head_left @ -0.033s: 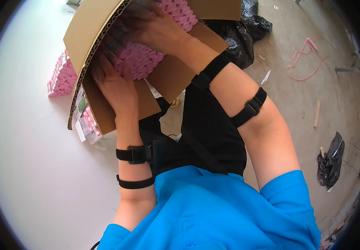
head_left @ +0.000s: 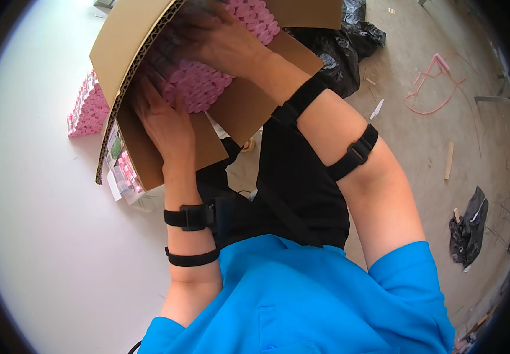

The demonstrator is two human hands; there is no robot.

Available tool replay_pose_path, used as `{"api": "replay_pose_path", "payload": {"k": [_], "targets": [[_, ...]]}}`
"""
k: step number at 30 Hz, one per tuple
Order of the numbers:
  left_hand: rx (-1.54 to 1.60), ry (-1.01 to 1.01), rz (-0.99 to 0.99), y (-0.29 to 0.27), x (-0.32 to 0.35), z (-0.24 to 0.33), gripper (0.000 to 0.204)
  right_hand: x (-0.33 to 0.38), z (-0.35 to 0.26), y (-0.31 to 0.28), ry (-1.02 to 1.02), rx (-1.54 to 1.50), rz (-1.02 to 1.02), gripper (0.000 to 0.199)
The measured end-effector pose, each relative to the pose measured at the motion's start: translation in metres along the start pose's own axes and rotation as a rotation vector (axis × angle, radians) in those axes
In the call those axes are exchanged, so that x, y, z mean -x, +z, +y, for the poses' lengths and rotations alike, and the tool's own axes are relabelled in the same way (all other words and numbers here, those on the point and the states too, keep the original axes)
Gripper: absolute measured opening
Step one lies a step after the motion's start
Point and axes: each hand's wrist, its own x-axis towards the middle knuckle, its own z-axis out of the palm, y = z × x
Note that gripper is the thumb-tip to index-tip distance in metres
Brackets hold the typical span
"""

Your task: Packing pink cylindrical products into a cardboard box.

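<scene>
- Pink tubes (head_left: 196, 88): packed in rows inside open cardboard box (head_left: 240, 112), round ends showing.
- Left hand (head_left: 169, 133): fingers extended at the pack's left edge; grip, cannot tell.
- Right hand (head_left: 228, 44): reaching over the rows, fingers blurred; grip, cannot tell.
- Light, even pressure from both sides should keep rows straight.
- Outward: similar pink stack (head_left: 90, 109) on white surface (head_left: 42, 206), left of box.

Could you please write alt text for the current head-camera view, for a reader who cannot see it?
A person's left hand and right hand reach into an open cardboard box of pink cylindrical pieces; a pink stack stands on a white surface.
</scene>
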Motion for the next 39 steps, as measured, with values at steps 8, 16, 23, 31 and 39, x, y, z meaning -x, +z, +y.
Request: {"api": "replay_pose_path", "payload": {"k": [8, 16, 23, 31, 39], "targets": [[-0.071, -0.059, -0.076, 0.015, 0.002, -0.016, 0.049, -0.002, -0.001, -0.010, -0.012, -0.098, 0.028, 0.032], [0.114, -0.047, 0.209, 0.009, 0.015, 0.017, 0.037, -0.003, 0.000, -0.009, -0.020, -0.071, 0.044, 0.035], [0.199, -0.162, 0.081, 0.010, 0.012, 0.006, 0.018, -0.004, 0.000, -0.010, -0.016, -0.126, 0.048, 0.031], [-0.048, -0.145, 0.087, 0.004, -0.001, 0.005, 0.013, -0.001, 0.002, -0.011, 0.007, -0.161, -0.011, 0.026], [0.128, -0.063, 0.157, 0.000, 0.017, 0.010, 0.013, 0.000, -0.001, -0.008, 0.024, -0.140, 0.032, 0.026]]}}
